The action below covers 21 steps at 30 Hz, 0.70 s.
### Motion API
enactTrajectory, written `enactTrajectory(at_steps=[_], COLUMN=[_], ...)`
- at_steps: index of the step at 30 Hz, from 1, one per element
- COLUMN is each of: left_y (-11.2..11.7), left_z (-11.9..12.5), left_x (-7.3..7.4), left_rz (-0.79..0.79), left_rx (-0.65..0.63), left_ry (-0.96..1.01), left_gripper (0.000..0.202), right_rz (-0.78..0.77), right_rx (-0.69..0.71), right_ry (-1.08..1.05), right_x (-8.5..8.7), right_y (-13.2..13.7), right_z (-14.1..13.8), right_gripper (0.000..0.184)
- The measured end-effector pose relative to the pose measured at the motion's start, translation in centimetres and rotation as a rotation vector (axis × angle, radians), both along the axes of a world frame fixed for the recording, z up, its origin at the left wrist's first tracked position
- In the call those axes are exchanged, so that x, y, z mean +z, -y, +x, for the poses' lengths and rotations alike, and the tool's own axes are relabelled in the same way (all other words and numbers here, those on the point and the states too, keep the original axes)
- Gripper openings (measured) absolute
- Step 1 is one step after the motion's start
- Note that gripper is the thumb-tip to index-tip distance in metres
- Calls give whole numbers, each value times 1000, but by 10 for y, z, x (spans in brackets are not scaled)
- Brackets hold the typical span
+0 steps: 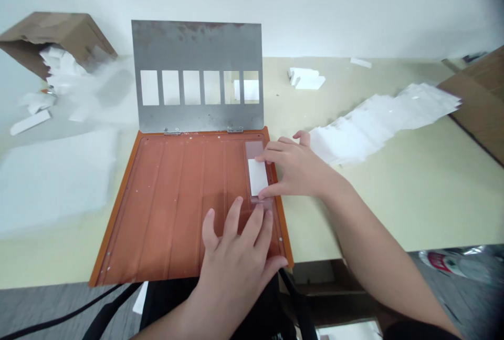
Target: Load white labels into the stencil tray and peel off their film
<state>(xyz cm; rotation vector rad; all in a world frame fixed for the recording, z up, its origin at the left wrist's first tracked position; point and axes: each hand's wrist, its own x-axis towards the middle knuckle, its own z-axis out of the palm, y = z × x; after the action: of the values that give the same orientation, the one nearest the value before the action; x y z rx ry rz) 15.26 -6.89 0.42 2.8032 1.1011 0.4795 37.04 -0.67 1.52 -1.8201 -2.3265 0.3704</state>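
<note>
A small white card point(258, 177) lies on a clear plastic strip point(254, 148) in the rightmost section of the hinged orange tray point(157, 214). My right hand point(297, 166) grips the card by its near and far edges, thumb at the near edge and fingers at the far one. My left hand point(240, 256) is spread over the tray's near right part, palm down. Its fingertips rest at the strip's near end, just below the card. Upright behind the tray stands its grey metal lid point(197, 48), with a row of several rectangular windows.
A stack of white cards point(307, 78) and a fanned pile of clear plastic bags point(366, 127) are to the right. At left lie a cardboard box point(84, 35) holding white pieces and translucent sheets point(59, 177). A brown carton point(480, 93) borders the right side.
</note>
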Motion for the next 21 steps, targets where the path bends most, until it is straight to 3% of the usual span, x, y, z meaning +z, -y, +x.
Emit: enactTrajectory(at_steps=[10,21], left_y=[1,1], left_z=[1,0], left_x=[0,0], left_rz=[9,12], left_rx=[5,1], left_ry=[0,-37], left_gripper=[51,53], right_rz=[-7,-21], right_rx=[3,0], right_ry=[-18,5], right_x=[1,2], right_y=[1,1], right_z=[0,-1], right_gripper=[49,58])
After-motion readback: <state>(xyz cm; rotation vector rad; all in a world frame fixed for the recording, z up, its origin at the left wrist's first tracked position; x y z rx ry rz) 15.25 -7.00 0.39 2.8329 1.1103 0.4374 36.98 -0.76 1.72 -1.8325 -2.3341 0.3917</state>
